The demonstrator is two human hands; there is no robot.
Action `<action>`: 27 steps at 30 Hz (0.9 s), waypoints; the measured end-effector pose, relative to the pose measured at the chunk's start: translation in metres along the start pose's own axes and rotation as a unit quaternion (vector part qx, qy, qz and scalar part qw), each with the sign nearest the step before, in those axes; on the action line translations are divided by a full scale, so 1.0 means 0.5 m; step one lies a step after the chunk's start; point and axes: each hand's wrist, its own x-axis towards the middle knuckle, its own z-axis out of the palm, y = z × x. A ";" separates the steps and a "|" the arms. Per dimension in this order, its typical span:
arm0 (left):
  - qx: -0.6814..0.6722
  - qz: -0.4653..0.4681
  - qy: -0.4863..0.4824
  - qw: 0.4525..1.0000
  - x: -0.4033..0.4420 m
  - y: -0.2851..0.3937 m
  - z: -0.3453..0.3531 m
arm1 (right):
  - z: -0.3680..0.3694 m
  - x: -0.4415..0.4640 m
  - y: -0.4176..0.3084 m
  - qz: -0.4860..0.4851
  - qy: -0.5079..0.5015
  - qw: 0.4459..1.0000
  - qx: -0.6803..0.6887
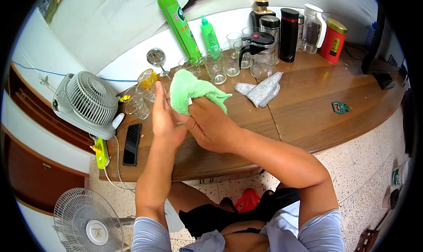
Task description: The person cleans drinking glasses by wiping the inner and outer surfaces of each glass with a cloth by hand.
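My right hand [210,125] is closed around a fluffy green cloth [189,90], which it presses toward my left palm. With its fingers stretched upward, my left hand [165,120] supports what looks like a clear drinking glass, mostly hidden behind the cloth and fingers. Just beyond the cloth stand several drinking glasses [216,68]. More clear glasses [138,106] are left of my left hand, near a yellow-orange round item [147,77]. A crumpled silver-grey cloth [261,91] lies on the table to the right of my hands.
The wooden table [308,102] holds a small fan [94,98], phone [132,144], green spray can [180,27], green bottle [209,34], black-lidded glass pot [262,58], black flask [289,34], clear pitcher [311,29], red tin [333,40] and bottle opener [340,107].
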 end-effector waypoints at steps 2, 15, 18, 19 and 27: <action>0.001 0.010 0.022 1.000 0.010 0.010 -0.015 | -0.003 -0.002 -0.012 -0.007 -0.017 1.000 -0.001; -0.048 -0.012 0.013 0.999 0.015 0.000 -0.009 | -0.001 -0.014 -0.026 -0.053 -0.068 0.993 -0.081; -0.016 0.006 -0.004 1.000 0.014 -0.005 -0.002 | -0.007 -0.002 -0.015 -0.027 -0.021 0.998 -0.046; -0.013 0.011 0.001 1.000 0.009 -0.005 0.012 | -0.011 0.001 -0.012 -0.008 -0.029 0.999 -0.033; -0.010 0.020 0.042 0.999 0.008 0.009 -0.004 | -0.004 -0.006 -0.015 -0.034 -0.036 0.998 -0.027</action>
